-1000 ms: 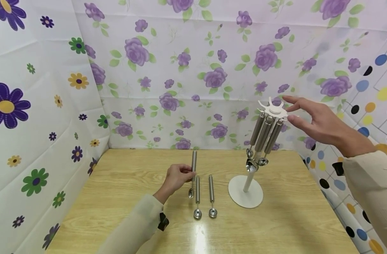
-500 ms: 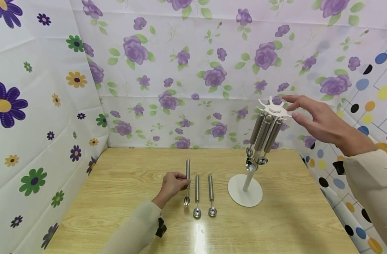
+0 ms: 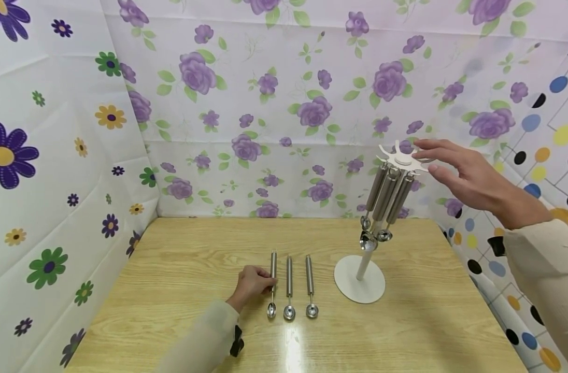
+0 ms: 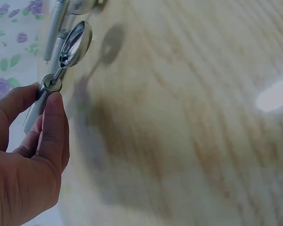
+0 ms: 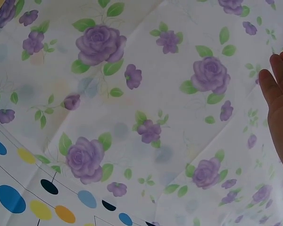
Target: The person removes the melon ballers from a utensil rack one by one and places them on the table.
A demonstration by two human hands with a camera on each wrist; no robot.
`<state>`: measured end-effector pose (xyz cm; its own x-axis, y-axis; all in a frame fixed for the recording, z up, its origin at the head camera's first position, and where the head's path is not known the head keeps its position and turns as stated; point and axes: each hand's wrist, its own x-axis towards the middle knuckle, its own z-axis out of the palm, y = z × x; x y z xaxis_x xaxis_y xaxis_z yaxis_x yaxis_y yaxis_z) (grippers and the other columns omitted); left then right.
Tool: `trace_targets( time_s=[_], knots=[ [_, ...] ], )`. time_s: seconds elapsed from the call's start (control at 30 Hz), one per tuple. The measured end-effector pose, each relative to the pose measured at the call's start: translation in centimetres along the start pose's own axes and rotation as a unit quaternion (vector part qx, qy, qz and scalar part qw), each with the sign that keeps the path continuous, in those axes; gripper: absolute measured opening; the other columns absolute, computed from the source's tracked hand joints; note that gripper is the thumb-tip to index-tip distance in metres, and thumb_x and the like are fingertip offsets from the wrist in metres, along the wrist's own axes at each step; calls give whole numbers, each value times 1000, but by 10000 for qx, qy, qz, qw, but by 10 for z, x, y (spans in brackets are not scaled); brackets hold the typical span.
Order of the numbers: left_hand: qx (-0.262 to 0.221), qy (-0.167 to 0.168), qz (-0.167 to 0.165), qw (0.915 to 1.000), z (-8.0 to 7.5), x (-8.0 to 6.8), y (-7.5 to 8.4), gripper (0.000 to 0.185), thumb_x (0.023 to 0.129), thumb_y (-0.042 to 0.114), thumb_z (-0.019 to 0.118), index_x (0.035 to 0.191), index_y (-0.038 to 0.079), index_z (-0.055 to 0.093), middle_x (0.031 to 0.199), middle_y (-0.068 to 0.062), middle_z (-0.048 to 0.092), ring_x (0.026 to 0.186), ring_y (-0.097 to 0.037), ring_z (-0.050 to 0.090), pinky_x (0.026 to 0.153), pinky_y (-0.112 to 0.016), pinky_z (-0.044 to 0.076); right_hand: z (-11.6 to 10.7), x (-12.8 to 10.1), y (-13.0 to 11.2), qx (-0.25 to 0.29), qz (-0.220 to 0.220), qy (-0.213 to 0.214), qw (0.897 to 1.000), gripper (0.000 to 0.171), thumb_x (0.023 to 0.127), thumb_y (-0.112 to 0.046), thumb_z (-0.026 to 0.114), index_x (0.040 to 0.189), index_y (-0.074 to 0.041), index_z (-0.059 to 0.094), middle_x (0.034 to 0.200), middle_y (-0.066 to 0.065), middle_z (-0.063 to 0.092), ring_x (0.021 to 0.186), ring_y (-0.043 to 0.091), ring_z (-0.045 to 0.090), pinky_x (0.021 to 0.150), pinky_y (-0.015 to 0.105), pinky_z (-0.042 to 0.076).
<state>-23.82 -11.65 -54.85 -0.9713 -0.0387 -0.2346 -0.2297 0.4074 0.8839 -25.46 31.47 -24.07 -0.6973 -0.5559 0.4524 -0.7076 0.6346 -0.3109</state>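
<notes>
Only overhead: right hand (image 3: pixel 470 176) spread by rack (image 3: pixel 402 159); up close, left hand (image 4: pixel 26 155) pinching scoop (image 4: pixel 61 61).

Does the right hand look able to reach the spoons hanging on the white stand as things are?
Probably yes. The right hand is open at the stand's top disc, just above the hanging spoons, and nothing stands between them.
</notes>
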Motion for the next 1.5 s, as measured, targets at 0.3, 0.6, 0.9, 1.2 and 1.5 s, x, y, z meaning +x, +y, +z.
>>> trace_targets(
  time_s=[0.3, 0.6, 0.9, 1.2, 1.5],
  knots=[
    [242, 98, -13, 9997, 4, -2, -3, 11, 80, 2, 82, 80, -2, 71, 69, -7, 69, 56, -16, 66, 53, -27, 57, 0, -3, 1, 37, 23, 26, 10000, 38, 105, -13, 46, 141, -5, 56, 154, 12, 40, 142, 0, 26, 107, 72, 24],
    [407, 98, -39, 9991, 7, -3, -1, 10, 80, 2, 82, 79, -1, 72, 68, -7, 70, 56, -16, 67, 53, -28, 57, 1, -5, 1, 77, 40, 101, 9999, 38, 105, -13, 46, 141, -4, 56, 155, 8, 40, 143, 0, 26, 107, 72, 24],
    [535, 51, 40, 9985, 3, 0, 0, 13, 79, 5, 85, 80, -1, 73, 67, -9, 70, 60, -20, 68, 54, -26, 55, 1, -4, -1, 72, 108, 46, 9999, 39, 105, -14, 48, 142, -5, 56, 156, 9, 39, 145, 8, 26, 108, 72, 24],
    [605, -62, 356, 9975, -4, 4, 39, 19, 83, 11, 83, 93, -3, 75, 77, -10, 72, 70, -27, 72, 62, -34, 60, 0, -3, -2, 69, 112, 35, 9999, 38, 105, -14, 48, 141, -3, 56, 155, 11, 40, 144, 10, 28, 107, 72, 25],
    [80, -715, 810, 9941, -4, -3, 122, 28, 87, 14, 80, 108, -3, 74, 91, -11, 74, 81, -25, 73, 69, -31, 61, 0, -2, -3, 50, 86, -15, 9999, 38, 105, -14, 49, 141, -4, 56, 155, 11, 40, 144, 7, 27, 105, 72, 26]
  ],
)
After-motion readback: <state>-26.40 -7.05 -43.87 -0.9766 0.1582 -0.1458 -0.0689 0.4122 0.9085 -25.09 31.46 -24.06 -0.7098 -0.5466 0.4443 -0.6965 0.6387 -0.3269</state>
